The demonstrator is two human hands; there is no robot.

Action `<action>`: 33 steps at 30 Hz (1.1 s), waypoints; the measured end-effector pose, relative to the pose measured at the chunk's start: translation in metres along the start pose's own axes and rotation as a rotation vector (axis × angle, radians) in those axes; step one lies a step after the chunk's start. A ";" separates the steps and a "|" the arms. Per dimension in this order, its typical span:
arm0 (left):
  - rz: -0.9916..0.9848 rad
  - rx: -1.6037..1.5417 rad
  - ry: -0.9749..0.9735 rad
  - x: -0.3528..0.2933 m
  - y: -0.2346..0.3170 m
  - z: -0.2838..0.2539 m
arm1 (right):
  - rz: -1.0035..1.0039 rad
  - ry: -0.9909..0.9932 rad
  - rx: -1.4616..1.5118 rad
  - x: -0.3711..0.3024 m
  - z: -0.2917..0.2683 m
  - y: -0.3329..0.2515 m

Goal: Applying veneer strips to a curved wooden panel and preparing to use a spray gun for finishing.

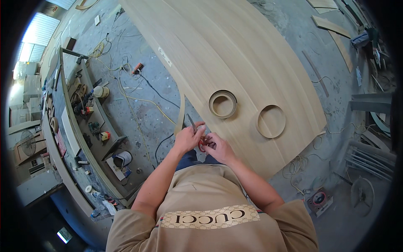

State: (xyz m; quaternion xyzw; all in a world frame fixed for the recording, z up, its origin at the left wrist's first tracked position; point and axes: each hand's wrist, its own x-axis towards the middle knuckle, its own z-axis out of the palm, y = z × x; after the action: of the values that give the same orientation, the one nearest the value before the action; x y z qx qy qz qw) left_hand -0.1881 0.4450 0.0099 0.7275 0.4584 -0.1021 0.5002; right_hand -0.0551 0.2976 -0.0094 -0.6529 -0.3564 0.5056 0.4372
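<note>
Close to my body, at the near left edge of the large wood-veneer panel (247,54), both hands are closed around a pair of scissors with red handles (201,145). My left hand (189,137) grips near the middle, and a dark blade (192,122) sticks out beyond its fingers. At the handle end, my right hand (219,148) has bent fingers on the red loops. A thin wood-coloured edging strip (181,110) hangs along the panel edge beside my left hand. On the panel lie a coiled roll of edging (211,110) and a single looser ring of strip (258,122).
To the left stands a long workbench frame (69,105) holding tools, with a paint can (123,159) at its near end. An orange power tool (137,68) and tangled cables (145,100) lie on the concrete floor. A fan (362,195) stands at the right.
</note>
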 end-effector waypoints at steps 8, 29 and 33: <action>-0.035 -0.274 0.178 -0.039 -0.048 -0.016 | -0.161 0.362 -0.551 0.071 -0.057 0.081; 0.035 -1.404 0.944 -0.113 -0.188 -0.027 | -0.250 -0.232 -0.596 0.151 -0.061 0.067; -0.054 -1.525 0.899 -0.112 -0.257 -0.036 | -0.005 -0.365 -0.524 0.140 0.033 -0.030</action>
State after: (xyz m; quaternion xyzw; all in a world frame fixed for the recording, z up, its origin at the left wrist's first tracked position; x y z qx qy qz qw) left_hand -0.4598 0.4315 -0.0676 0.1561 0.5721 0.5151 0.6189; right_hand -0.0549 0.4420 -0.0340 -0.6411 -0.5486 0.5041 0.1842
